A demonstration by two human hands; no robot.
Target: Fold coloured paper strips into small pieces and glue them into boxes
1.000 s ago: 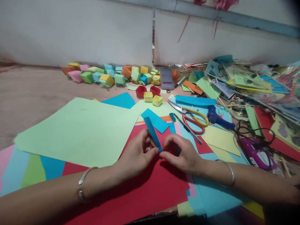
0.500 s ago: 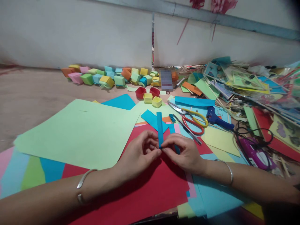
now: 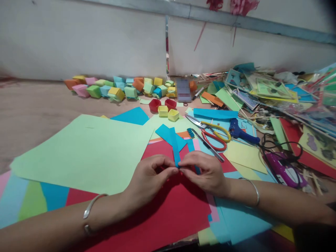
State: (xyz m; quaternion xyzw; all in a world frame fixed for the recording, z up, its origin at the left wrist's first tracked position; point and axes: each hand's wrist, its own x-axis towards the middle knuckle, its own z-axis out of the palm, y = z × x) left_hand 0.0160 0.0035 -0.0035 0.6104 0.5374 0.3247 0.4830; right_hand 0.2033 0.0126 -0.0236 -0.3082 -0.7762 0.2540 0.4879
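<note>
A narrow blue paper strip (image 3: pixel 174 146) stands up from between my two hands, its lower end pinched by both. My left hand (image 3: pixel 151 178) closes thumb and forefinger on the strip's bottom from the left. My right hand (image 3: pixel 202 171) pinches the same end from the right, fingers curled. Both hands hover over a red paper sheet (image 3: pixel 168 213). A silver bangle sits on each wrist.
A large light green sheet (image 3: pixel 84 150) lies to the left. Scissors (image 3: pixel 212 134), a blue glue gun (image 3: pixel 240 131) and a purple tool (image 3: pixel 285 171) lie to the right. Small folded paper boxes (image 3: pixel 118 89) line the wall; a heap of paper and sticks (image 3: pixel 275 94) fills the far right.
The blue strip swung from leaning left to nearly upright, then tilted slightly left again. Both hands stayed pinched on its lower end; the view shifted a little.
</note>
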